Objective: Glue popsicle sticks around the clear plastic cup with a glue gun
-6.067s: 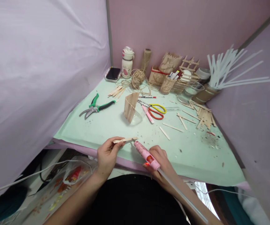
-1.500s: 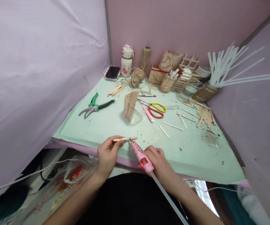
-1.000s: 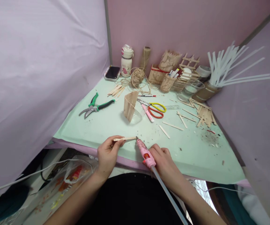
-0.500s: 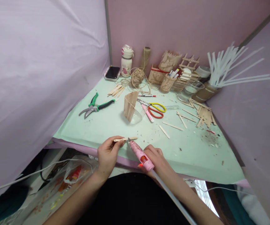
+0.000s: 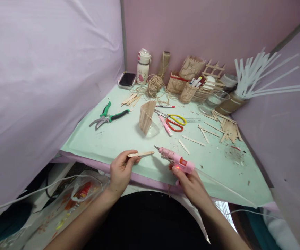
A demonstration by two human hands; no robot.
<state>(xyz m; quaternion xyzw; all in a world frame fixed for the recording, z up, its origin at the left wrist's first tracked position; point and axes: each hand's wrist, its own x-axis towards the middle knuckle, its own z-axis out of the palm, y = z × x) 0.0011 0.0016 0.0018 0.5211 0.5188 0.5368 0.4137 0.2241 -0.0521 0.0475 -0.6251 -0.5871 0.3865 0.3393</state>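
My left hand (image 5: pixel 122 170) pinches a wooden craft stick (image 5: pixel 145 153) between thumb and fingers, above the near edge of the table. My right hand (image 5: pixel 191 182) is wrapped round the grip of a pink hot glue gun (image 5: pixel 177 159), whose red light glows. A long clear glue stick (image 5: pixel 225 184) juts from the gun's back end. The nozzle points left, close to the craft stick's right end but apart from it. Beyond the hands stands a clear cup lying partly covered by upright joined craft sticks (image 5: pixel 146 119).
Green-handled pruning shears (image 5: pixel 106 117) lie at left. Behind the cup are scissors (image 5: pixel 177 123) and a pink cutter (image 5: pixel 166 126). Loose craft sticks (image 5: pixel 229 128) are heaped at right. Twine (image 5: pixel 155 86), a bottle (image 5: pixel 143 67), a phone (image 5: pixel 127 80) and pen holder (image 5: pixel 188 93) line the back.
My right hand has swung the glue gun right, and its nozzle has left the craft stick. The gun now lies flatter and points left. My left hand still holds the stick.
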